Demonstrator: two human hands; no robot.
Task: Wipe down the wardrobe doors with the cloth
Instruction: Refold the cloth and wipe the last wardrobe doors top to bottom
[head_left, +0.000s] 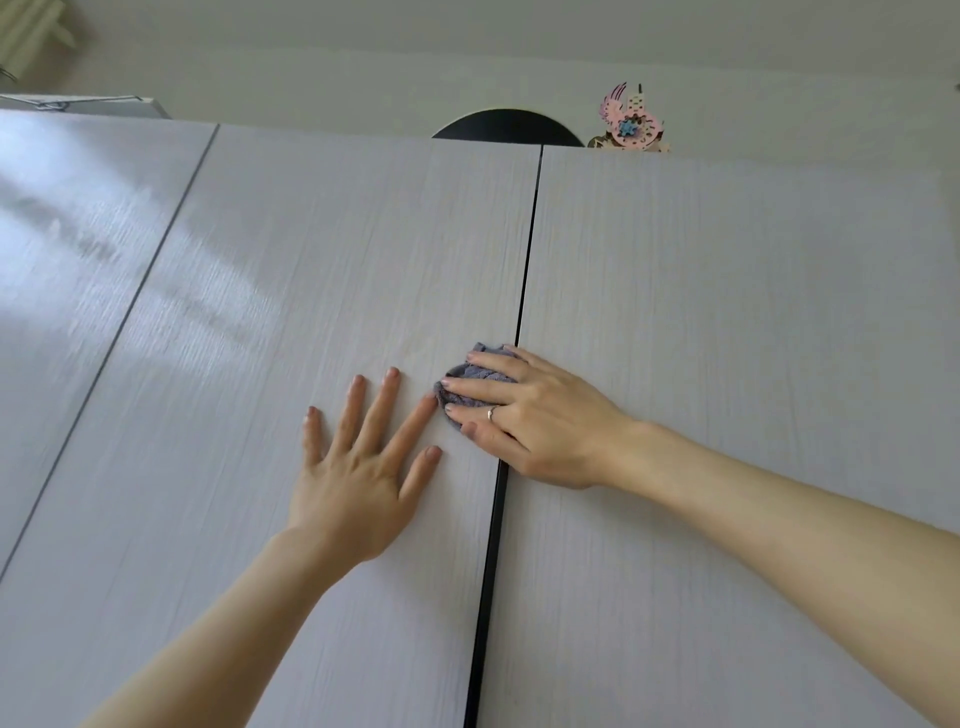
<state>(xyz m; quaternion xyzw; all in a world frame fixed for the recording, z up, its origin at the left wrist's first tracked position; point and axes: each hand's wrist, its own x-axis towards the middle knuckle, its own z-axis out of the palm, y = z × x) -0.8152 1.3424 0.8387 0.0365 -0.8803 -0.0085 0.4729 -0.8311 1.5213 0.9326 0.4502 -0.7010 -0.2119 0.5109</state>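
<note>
Pale wood-grain wardrobe doors fill the view; the middle door (337, 260) meets the right door (727, 312) at a dark vertical gap. A small grey-blue cloth (470, 387) lies bunched against the middle door just left of that gap. My right hand (535, 421) presses the cloth flat with straight, spread fingers, its palm across the gap. My left hand (363, 467) rests flat on the middle door beside the cloth, fingers spread, its index fingertip close to the cloth's edge. Most of the cloth is hidden under my right hand.
A third door (67, 260) lies at the left behind another dark seam. On top of the wardrobe stand a black round object (506, 127), a pink and wooden ornament (631, 127) and a white box (104, 106). The ceiling is above.
</note>
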